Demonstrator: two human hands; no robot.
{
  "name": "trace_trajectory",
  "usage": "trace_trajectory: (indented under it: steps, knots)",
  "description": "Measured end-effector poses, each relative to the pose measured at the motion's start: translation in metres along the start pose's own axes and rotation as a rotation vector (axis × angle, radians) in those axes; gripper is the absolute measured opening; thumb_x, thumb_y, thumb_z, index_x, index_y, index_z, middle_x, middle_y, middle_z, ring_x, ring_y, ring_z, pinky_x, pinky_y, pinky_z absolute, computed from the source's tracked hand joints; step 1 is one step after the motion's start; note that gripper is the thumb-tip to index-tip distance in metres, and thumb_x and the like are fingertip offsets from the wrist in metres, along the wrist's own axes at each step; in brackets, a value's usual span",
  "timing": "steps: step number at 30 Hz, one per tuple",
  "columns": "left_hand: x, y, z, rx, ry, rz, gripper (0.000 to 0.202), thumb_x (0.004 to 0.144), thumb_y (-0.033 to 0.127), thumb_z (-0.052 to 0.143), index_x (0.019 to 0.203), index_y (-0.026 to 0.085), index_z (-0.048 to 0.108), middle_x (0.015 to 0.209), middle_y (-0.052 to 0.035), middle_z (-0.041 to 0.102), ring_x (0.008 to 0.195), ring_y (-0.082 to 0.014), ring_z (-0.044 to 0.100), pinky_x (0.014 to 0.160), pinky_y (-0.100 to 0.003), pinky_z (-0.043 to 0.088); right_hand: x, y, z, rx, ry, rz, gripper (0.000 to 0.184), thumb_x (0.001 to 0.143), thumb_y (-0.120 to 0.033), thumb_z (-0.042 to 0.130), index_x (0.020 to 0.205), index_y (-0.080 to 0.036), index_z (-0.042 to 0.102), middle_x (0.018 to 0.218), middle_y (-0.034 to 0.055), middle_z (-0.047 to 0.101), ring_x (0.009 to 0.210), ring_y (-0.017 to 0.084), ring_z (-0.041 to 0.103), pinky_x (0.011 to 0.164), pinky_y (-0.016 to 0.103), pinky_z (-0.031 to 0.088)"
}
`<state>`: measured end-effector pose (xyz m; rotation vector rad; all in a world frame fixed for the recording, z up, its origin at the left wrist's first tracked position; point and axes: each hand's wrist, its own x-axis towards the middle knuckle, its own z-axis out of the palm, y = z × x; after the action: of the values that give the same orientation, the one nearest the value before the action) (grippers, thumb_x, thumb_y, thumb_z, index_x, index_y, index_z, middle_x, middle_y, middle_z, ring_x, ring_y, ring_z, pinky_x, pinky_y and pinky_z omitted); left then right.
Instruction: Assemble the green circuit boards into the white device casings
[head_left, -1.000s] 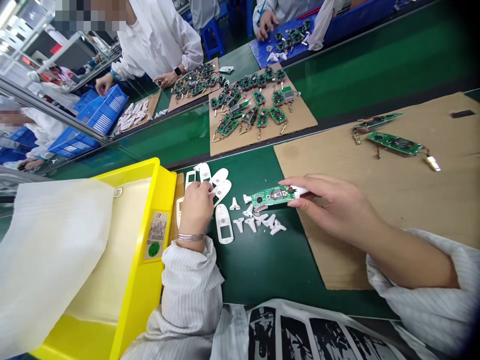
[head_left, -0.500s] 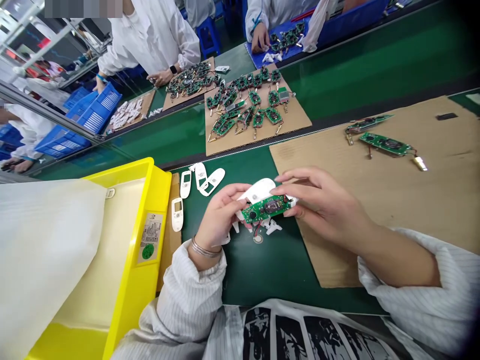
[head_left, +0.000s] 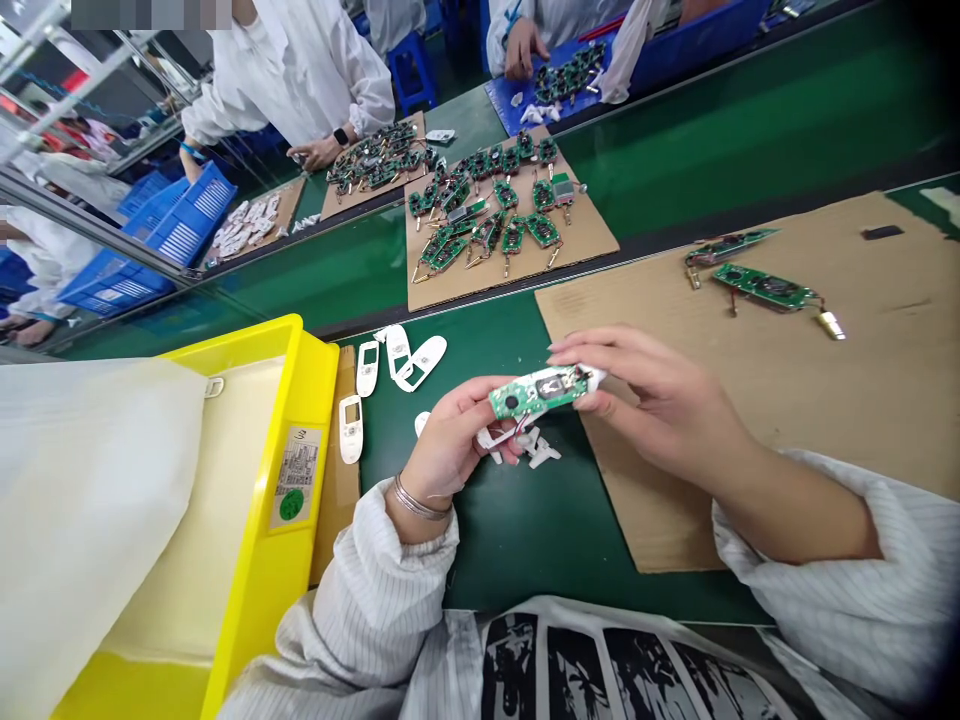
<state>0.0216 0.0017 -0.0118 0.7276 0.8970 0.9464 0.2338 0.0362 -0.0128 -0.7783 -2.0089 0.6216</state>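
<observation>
While the left hand [head_left: 454, 435] grasps one end of a green circuit board [head_left: 534, 393], the right hand [head_left: 660, 405] pinches the other, by its white tip; board raised above the bench [head_left: 540, 530], between both hands. White casing part [head_left: 491, 438]: under the board, at the left fingers. Small white pieces [head_left: 543, 450]: on the bench below. White covers [head_left: 430, 355]: near the yellow bin [head_left: 281, 555]. Two further boards [head_left: 772, 288]: on cardboard [head_left: 840, 420], right.

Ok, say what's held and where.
A green circuit board: left hand at its left end, right hand at the other. The left also holds a white piece.
</observation>
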Motion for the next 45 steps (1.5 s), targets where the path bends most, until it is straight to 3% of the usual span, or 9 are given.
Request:
trace_trajectory:
  steps: [5, 14, 21, 25, 30, 35, 38, 41, 45]
  knots:
    - [0.000, 0.002, 0.001, -0.031, 0.156, 0.068, 0.029, 0.078, 0.021, 0.070, 0.105, 0.015, 0.064, 0.078, -0.0015, 0.068, 0.063, -0.0111, 0.067, 0.057, -0.019, 0.056, 0.000, 0.004, -0.002, 0.036, 0.111, 0.108, 0.026, 0.091, -0.024, 0.062, 0.117, -0.028, 0.066, 0.115, 0.0057, 0.064, 0.110, 0.022, 0.061, 0.095, 0.036, 0.053]
    - [0.003, -0.003, 0.002, 0.057, 0.154, 0.042, 0.026, 0.082, 0.034, 0.065, 0.101, 0.016, 0.071, 0.094, -0.0055, 0.072, 0.069, -0.0153, 0.065, 0.060, -0.025, 0.053, -0.001, -0.001, 0.009, -0.013, -0.124, -0.176, 0.024, 0.097, -0.029, 0.052, 0.116, -0.022, 0.064, 0.120, 0.0124, 0.060, 0.114, 0.026, 0.057, 0.098, 0.043, 0.048]
    - [0.006, -0.003, 0.001, -0.024, 0.275, 0.225, 0.028, 0.070, 0.025, 0.076, 0.095, 0.019, 0.066, 0.085, 0.0008, 0.067, 0.074, -0.0112, 0.062, 0.070, -0.023, 0.050, -0.002, -0.003, 0.002, 0.009, 0.043, -0.028, 0.026, 0.094, -0.029, 0.057, 0.118, -0.021, 0.065, 0.119, 0.0124, 0.058, 0.116, 0.025, 0.057, 0.099, 0.040, 0.051]
    - [0.005, -0.002, 0.001, -0.144, 0.322, 0.325, 0.026, 0.072, 0.025, 0.076, 0.084, 0.020, 0.053, 0.086, 0.0036, 0.064, 0.082, -0.0104, 0.063, 0.083, -0.026, 0.051, -0.002, -0.004, 0.003, 0.120, -0.066, 0.011, 0.025, 0.093, -0.033, 0.059, 0.113, -0.020, 0.067, 0.128, 0.0128, 0.056, 0.120, 0.025, 0.057, 0.102, 0.037, 0.050]
    - [0.003, -0.002, 0.004, -0.116, 0.325, 0.280, 0.038, 0.073, 0.028, 0.078, 0.089, 0.022, 0.045, 0.090, 0.0018, 0.067, 0.085, -0.0141, 0.067, 0.079, -0.028, 0.054, -0.002, -0.006, 0.007, 0.143, -0.139, -0.039, 0.024, 0.095, -0.031, 0.056, 0.114, -0.019, 0.066, 0.131, 0.0136, 0.057, 0.121, 0.023, 0.058, 0.103, 0.035, 0.049]
    - [0.000, 0.000, 0.005, 0.074, 0.251, 0.191, 0.035, 0.072, 0.022, 0.078, 0.100, 0.019, 0.059, 0.084, 0.0002, 0.067, 0.068, -0.0105, 0.063, 0.058, -0.018, 0.051, -0.001, -0.003, 0.005, 0.050, -0.097, -0.009, 0.026, 0.094, -0.027, 0.058, 0.119, -0.022, 0.065, 0.119, 0.0094, 0.066, 0.111, 0.021, 0.063, 0.097, 0.034, 0.053]
    - [-0.001, 0.001, 0.003, 0.103, 0.158, 0.092, 0.027, 0.071, 0.020, 0.077, 0.096, 0.015, 0.068, 0.092, -0.0031, 0.068, 0.073, -0.0119, 0.065, 0.063, -0.021, 0.056, 0.000, 0.000, 0.004, 0.040, -0.103, -0.008, 0.025, 0.093, -0.023, 0.059, 0.117, -0.021, 0.065, 0.116, 0.0095, 0.067, 0.109, 0.021, 0.064, 0.095, 0.035, 0.054]
    - [-0.001, 0.001, 0.002, 0.040, 0.156, 0.013, 0.022, 0.078, 0.027, 0.070, 0.097, 0.016, 0.071, 0.097, -0.0051, 0.070, 0.082, -0.0169, 0.067, 0.072, -0.030, 0.060, -0.001, 0.001, 0.005, -0.009, -0.100, 0.001, 0.025, 0.093, -0.023, 0.058, 0.117, -0.022, 0.065, 0.119, 0.0102, 0.064, 0.112, 0.022, 0.062, 0.096, 0.036, 0.053]
    - [-0.001, 0.001, 0.002, 0.005, 0.135, 0.051, 0.025, 0.086, 0.034, 0.061, 0.096, 0.015, 0.072, 0.103, -0.0080, 0.069, 0.088, -0.0203, 0.067, 0.072, -0.033, 0.061, -0.002, 0.002, 0.007, -0.059, -0.132, -0.026, 0.026, 0.093, -0.021, 0.056, 0.117, -0.022, 0.066, 0.122, 0.0112, 0.060, 0.112, 0.024, 0.061, 0.098, 0.039, 0.052]
